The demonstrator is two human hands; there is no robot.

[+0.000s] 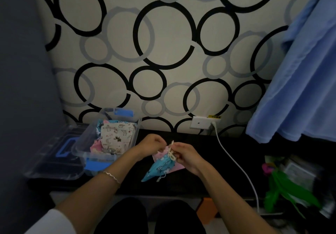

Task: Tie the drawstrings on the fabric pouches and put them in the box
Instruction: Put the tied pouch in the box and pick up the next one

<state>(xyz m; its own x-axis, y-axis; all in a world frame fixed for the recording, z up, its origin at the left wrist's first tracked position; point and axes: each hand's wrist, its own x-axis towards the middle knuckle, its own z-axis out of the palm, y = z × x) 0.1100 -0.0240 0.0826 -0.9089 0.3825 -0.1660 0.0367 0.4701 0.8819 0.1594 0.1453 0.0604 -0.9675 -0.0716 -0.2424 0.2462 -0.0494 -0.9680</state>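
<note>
A: What sits nearest the bottom of the frame?

B: Dark knees at bottom centre, and two bare forearms rising toward the middle. The left wrist wears a thin bracelet [111, 176]. An orange patch shows just below the near edge of the black table [209, 163].

A: And the hands?

B: They meet at the centre. The left hand [151, 144] has its grip pressed together on one end of the white drawstring [171, 152]; the right hand [185, 154] pinches the cord at the gathered neck of the blue pouch [160, 169]. The blue pouch hangs tilted, its bottom corner pointing to the lower left, close over the table. A pink pouch [175, 167] lies flat just behind it, partly covered.

A: Where is the box?

B: Left of centre, on the table: a clear plastic box [81, 144] with blue clips, open, holding several pouches, a cream printed one [116, 137] on top. Its right wall is near the left hand but apart from it. The clear lid [52, 159] lies beside it further left, reaching the table's left edge.

A: Any open room?

B: Bare black table to the right of the hands, as far as the white cable [234, 163], which runs from a wall socket [201, 123] down over the near edge. Right of the cable, blurred green and pink clutter [283, 190] fills the lower right corner.

A: Farthest back?

B: A wall of black and grey rings, with a blue cloth [301, 74] hanging at the upper right.
</note>
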